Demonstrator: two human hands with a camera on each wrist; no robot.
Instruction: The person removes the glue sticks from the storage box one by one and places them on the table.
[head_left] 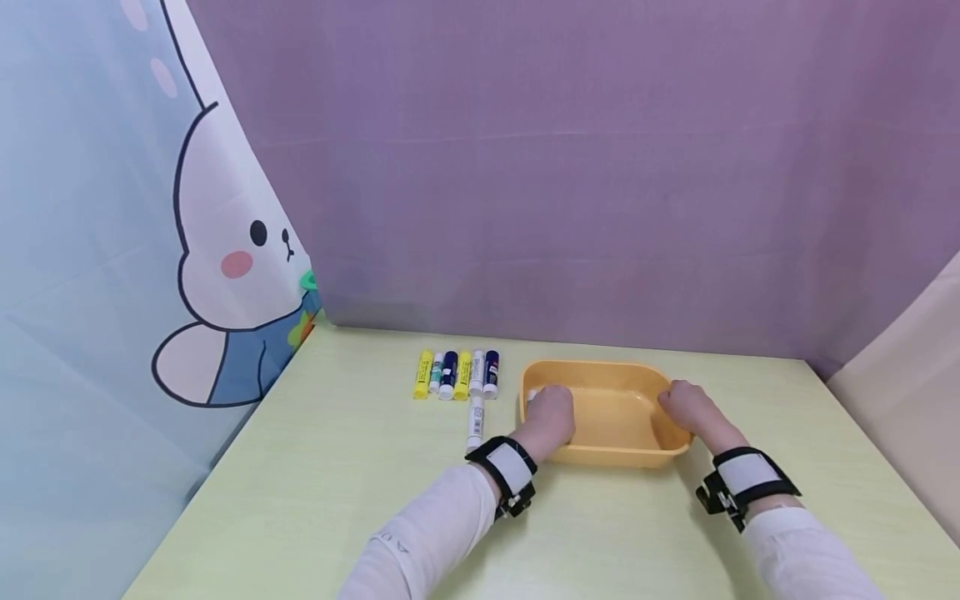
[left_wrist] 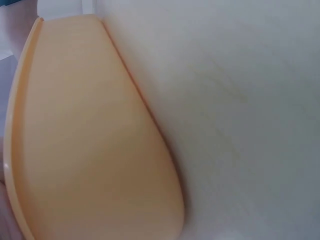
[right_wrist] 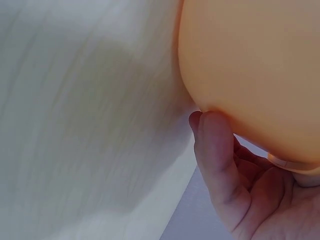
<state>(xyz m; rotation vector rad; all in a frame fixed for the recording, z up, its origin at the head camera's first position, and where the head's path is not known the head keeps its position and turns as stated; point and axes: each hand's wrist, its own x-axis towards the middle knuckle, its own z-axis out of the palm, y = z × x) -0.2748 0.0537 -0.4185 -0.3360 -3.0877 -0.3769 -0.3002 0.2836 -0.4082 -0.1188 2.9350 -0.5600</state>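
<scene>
The left hand (head_left: 551, 417) is curling over the left rim of the orange tray (head_left: 611, 417), fingers dipping inside and gripping the edge; something white is peeking out at its fingertips, too hidden to identify. The right hand (head_left: 686, 408) is holding the tray's right rim, and the right wrist view is showing a finger (right_wrist: 215, 150) pressing against the outer wall of the tray (right_wrist: 250, 65) from below, so this hand is clamping the edge too. The tray is sitting between the two hands, resting on the pale green table (head_left: 315, 483); the left wrist view is catching only its outer wall (left_wrist: 90, 140) against the tabletop.

Just left of the left hand, a white marker (head_left: 475, 422) is lying alone, pointing away from the person. Beyond it, further from the left hand, a row of markers (head_left: 456, 373) in yellow, teal, navy and white is lying side by side. Both wrists are wearing black straps over white sleeves. Far to the left, a curtain with a cartoon rabbit (head_left: 225, 267) is hanging, and a purple backdrop (head_left: 562, 167) is standing behind the table.
</scene>
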